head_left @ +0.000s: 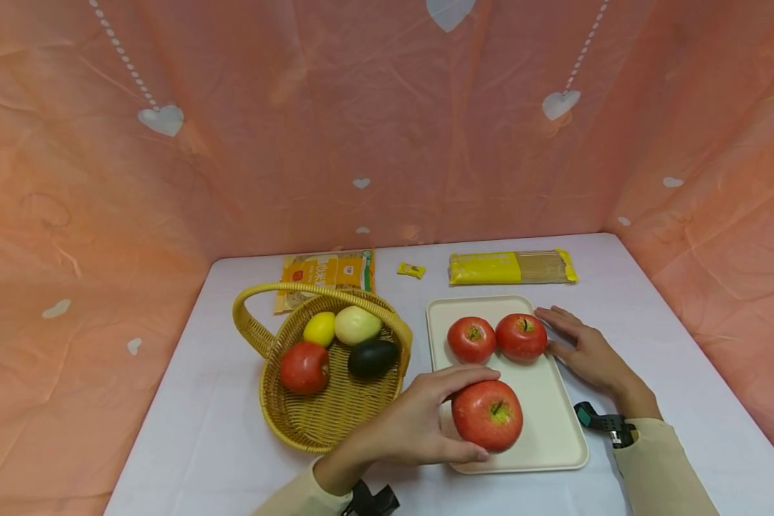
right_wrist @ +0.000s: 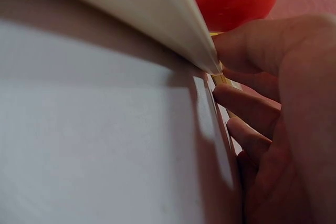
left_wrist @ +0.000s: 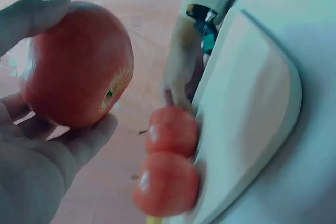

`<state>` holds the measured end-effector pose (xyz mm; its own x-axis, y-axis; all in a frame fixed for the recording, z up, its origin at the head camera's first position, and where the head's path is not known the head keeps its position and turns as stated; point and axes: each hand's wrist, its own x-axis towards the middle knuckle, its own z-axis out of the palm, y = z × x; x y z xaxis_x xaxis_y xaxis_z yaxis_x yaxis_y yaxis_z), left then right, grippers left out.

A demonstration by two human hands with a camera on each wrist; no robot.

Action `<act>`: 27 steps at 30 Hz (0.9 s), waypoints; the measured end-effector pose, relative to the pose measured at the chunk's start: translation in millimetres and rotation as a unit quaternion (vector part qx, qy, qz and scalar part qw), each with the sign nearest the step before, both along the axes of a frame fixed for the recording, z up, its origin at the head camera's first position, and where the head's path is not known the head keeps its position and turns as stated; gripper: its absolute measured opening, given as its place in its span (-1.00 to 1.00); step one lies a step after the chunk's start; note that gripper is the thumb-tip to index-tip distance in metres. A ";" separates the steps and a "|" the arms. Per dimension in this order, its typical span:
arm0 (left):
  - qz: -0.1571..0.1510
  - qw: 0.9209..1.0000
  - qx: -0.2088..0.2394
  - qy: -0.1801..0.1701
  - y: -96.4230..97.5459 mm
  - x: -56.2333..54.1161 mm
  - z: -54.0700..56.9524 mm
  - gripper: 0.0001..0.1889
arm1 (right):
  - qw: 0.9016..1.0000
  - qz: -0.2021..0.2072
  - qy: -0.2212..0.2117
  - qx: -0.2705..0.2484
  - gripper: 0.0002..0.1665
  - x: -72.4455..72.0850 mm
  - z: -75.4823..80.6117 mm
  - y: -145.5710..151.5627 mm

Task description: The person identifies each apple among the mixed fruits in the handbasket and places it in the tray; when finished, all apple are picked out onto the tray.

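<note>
Red gloss suggests a firm, slippery apple (head_left: 488, 416), so I specify girth contact, left hand (head_left: 415, 421) gripping it, right hand (head_left: 592, 356) spread at the tray (head_left: 550, 419).

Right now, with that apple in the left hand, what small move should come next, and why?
I'd probably lower the held apple onto the tray: the left hand grips it above the tray's near half, bare surface shows beside it, and two apples sit farther back.
</note>
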<state>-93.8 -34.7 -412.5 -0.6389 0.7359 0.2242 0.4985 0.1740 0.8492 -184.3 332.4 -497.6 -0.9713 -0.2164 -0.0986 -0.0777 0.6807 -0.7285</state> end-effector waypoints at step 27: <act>0.058 0.993 -0.096 0.046 91.2 -30.3 -46.0 -0.12 | 1.000 0.014 0.013 0.001 -0.18 -0.1 0.4 0.0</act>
